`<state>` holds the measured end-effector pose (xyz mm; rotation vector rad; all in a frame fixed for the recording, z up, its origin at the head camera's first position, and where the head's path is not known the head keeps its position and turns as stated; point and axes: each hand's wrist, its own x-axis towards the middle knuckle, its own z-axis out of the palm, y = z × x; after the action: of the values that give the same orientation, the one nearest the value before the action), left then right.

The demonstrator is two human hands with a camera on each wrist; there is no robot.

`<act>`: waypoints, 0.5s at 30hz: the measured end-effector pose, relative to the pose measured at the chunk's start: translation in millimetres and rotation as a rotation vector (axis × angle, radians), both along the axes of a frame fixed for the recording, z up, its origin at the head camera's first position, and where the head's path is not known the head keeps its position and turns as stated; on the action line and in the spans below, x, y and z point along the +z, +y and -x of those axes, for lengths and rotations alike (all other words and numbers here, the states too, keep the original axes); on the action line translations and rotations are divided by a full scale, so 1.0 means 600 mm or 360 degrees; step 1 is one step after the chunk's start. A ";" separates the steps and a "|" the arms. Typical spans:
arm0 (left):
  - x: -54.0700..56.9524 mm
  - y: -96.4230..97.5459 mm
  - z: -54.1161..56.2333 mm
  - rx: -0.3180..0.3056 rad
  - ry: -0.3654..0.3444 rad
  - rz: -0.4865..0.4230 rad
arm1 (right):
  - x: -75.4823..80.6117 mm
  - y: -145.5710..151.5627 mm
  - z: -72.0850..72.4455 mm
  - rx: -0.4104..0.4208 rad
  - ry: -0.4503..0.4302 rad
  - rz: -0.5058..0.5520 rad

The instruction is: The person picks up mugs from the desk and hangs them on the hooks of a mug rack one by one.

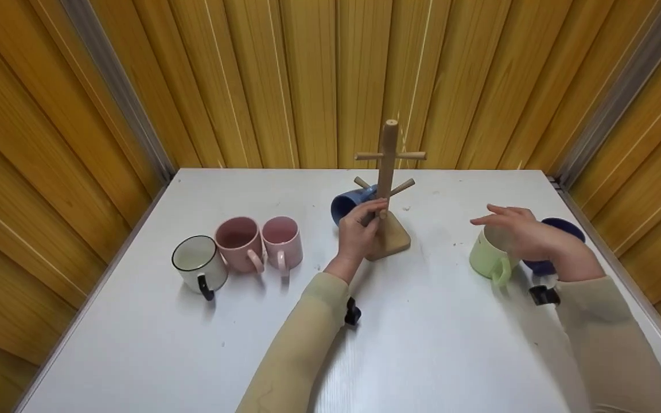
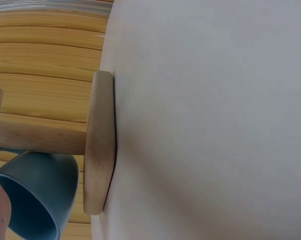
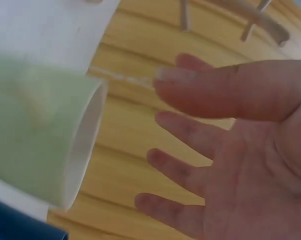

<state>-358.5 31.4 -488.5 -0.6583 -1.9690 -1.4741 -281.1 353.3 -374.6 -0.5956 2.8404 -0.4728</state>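
My left hand (image 1: 359,229) grips the post of a wooden mug tree (image 1: 386,172), its fingers and thumb around the lower part. A blue mug (image 1: 346,205) hangs tilted from a lower peg of it, just behind that hand; the left wrist view shows the same blue mug (image 2: 40,185) beside the post and above the tabletop. My right hand (image 1: 528,235) hovers with spread fingers over a light green mug (image 1: 486,257). In the right wrist view, a gap separates the fingers from the rim of the green mug (image 3: 45,135).
A dark blue mug (image 1: 563,226) stands at the right, partly behind my right hand. On the left stand a white mug (image 1: 197,267) with a black rim and handle, a larger pink mug (image 1: 238,246) and a smaller pink mug (image 1: 284,246). Wood-look panels (image 1: 307,86) enclose the white table (image 1: 422,344).
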 end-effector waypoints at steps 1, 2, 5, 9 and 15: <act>0.000 0.000 0.000 0.0002 0.0008 0.0004 | -0.003 0.007 0.003 0.0014 0.0001 -0.0044; 0.000 0.001 0.001 0.0004 0.0010 0.0007 | -0.007 0.013 0.005 0.0030 0.0003 -0.0078; 0.001 0.000 0.000 0.0019 0.0017 0.0014 | -0.020 0.023 0.015 0.0036 -0.0044 -0.0127; 0.002 0.001 0.000 0.0020 0.0010 0.0014 | -0.036 0.023 0.028 -0.0019 -0.0124 -0.0161; 0.002 0.001 -0.001 0.0021 -0.0021 0.0019 | -0.045 0.018 0.043 -0.0108 -0.0191 -0.0164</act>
<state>-358.0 32.3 -487.0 -0.6408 -1.9902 -1.4632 -306.6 364.1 -401.7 -0.4381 2.7577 -0.3578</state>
